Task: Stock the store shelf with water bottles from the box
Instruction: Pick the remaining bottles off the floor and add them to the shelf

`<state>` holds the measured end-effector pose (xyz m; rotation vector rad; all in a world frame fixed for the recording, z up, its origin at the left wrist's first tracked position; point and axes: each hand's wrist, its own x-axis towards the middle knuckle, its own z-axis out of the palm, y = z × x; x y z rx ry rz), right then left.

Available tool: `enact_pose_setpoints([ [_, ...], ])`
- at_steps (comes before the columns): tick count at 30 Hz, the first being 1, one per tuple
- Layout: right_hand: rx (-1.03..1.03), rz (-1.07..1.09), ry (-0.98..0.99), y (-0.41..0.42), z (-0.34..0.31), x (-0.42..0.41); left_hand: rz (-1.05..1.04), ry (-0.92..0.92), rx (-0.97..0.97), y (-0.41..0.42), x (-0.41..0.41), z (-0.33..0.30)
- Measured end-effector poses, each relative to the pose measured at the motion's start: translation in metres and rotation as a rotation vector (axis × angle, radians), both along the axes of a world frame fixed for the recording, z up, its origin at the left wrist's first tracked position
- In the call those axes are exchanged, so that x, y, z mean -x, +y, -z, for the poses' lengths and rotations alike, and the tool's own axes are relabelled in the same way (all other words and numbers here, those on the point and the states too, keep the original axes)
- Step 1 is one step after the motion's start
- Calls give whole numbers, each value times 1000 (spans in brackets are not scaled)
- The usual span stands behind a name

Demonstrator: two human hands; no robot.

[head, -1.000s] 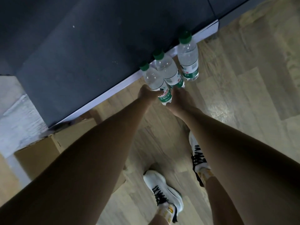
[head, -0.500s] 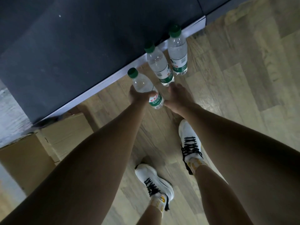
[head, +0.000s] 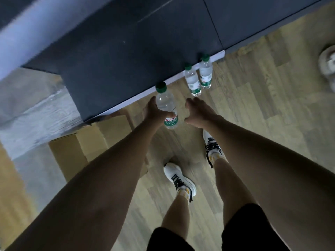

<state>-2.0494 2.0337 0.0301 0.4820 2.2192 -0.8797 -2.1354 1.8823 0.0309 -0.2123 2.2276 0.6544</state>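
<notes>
At the far left we see a cardboard box (head: 85, 147) on the floor against the dark shelf unit (head: 126, 51), partly hidden behind our left forearm. That arm stretches forward and down, nearly straight, and our left hand (head: 154, 115) wraps around the middle of a water bottle (head: 167, 105), thumb on the left side and fingers curled over the label edge. The bottle has a green cap and a green-and-white label, stands roughly upright, and sits in front of the shelf's pale lower edge. Just to the right, our right hand (head: 197, 111) holds nothing; its fingers are loosely curled and spread apart from the thumb, close to the held bottle but not touching it. The right arm reaches forward alongside the left. Beyond that hand, two more bottles (head: 193, 81) stand side by side on the wood floor (head: 262, 105) against the shelf base. Below, our white sneakers (head: 180, 180) show between the arms.
</notes>
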Motion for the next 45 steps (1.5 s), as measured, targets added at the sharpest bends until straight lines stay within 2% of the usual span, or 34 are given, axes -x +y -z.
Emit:
enact_pose_setpoints([
  [4, -29, -66, 59, -28, -96, 10, 62, 88, -65, -26, 7, -106],
  [8, -27, -88, 116, -54, -202, 12, 209, 147, -33, -53, 10, -219],
  [15, -23, -138, 259, -87, -372, 19, 280, 248, -181, -83, 17, -397],
  [18, 10, -80, 324, -95, -428, 25, 277, 294, -277, -93, 20, -464],
  [23, 242, 36, 526, -115, -517, 36, 221, 308, -523, -120, 20, -565],
  [27, 167, 121, 640, -140, -585, 48, 229, 377, -573, -140, 27, -637],
  [32, 100, 159, 755, -154, -642, 62, 295, 425, -464, -163, 43, -707],
  [35, 94, 166, 812, -153, -667, 72, 263, 488, -427, -178, 55, -732],
  [45, 90, 132, 891, -131, -722, 120, 313, 586, -232, -177, 101, -755],
])
